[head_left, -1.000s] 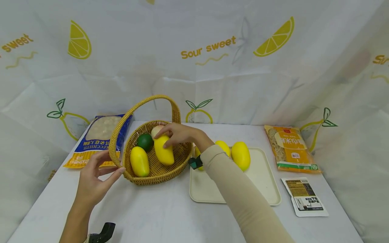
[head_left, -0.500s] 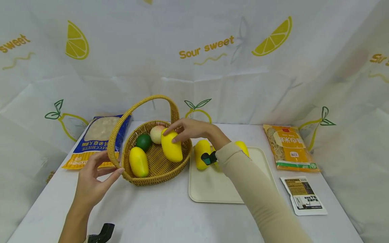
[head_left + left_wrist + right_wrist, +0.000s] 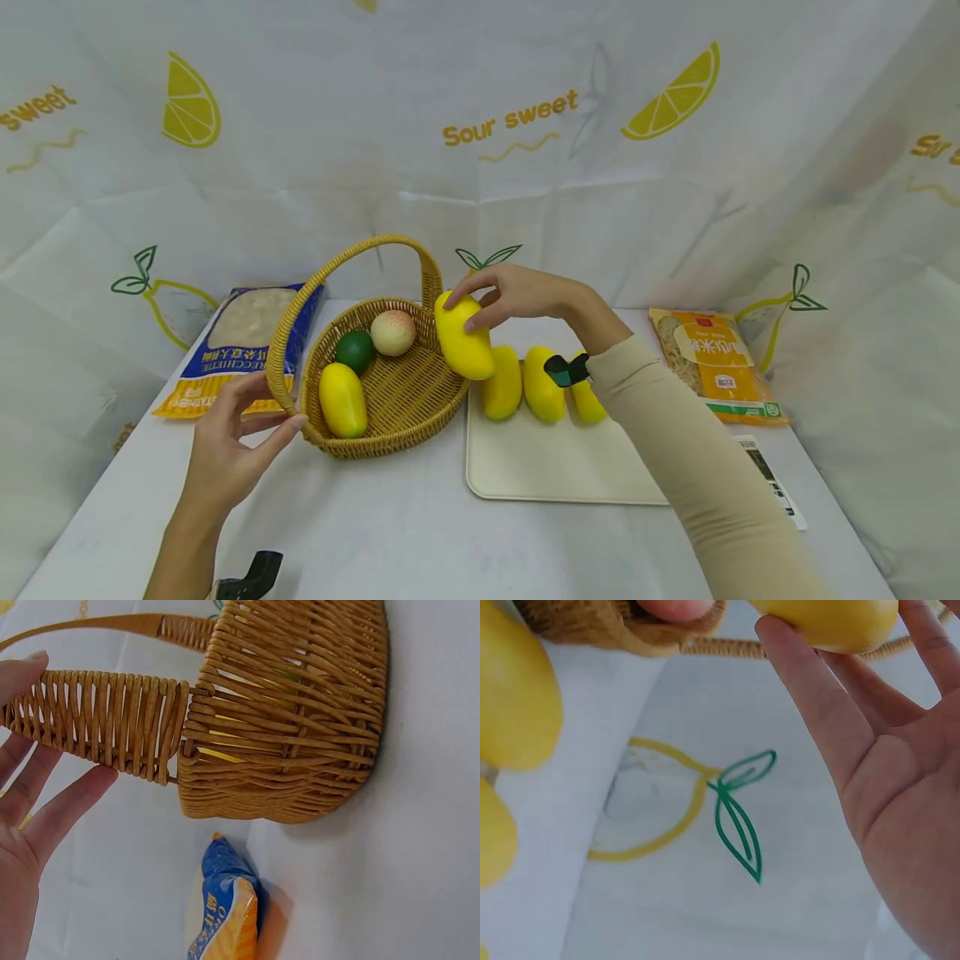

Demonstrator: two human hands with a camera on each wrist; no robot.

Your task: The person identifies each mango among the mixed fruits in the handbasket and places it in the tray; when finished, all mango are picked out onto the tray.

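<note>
My left hand [image 3: 236, 442] pinches the lower end of the handle [image 3: 105, 720] of a wicker basket [image 3: 390, 446] between thumb and fingers. With thumb and fingertips, my right hand [image 3: 517, 296] grips a yellow mango [image 3: 465, 337], raised over the basket's right rim. Inside the basket lie another mango [image 3: 342, 400], a dark green round fruit [image 3: 355, 352] and a pale peach [image 3: 393, 332]. Three mangoes, the nearest one [image 3: 502, 385] among them, lie in a row on the cream tray [image 3: 555, 467] to the right. In the right wrist view, the held mango [image 3: 832, 622] shows at the fingertips.
Behind the basket on the left is a blue and orange pasta bag [image 3: 240, 342]. An orange food bag [image 3: 716, 362] lies at the back right, with a white pouch [image 3: 772, 483] partly behind the right sleeve. A printed white curtain [image 3: 337, 150] stands behind the table.
My right hand has lifted the mango out of the basket and moved it right, toward the tray. The peach is now fully uncovered. My left hand has stayed on the handle.
</note>
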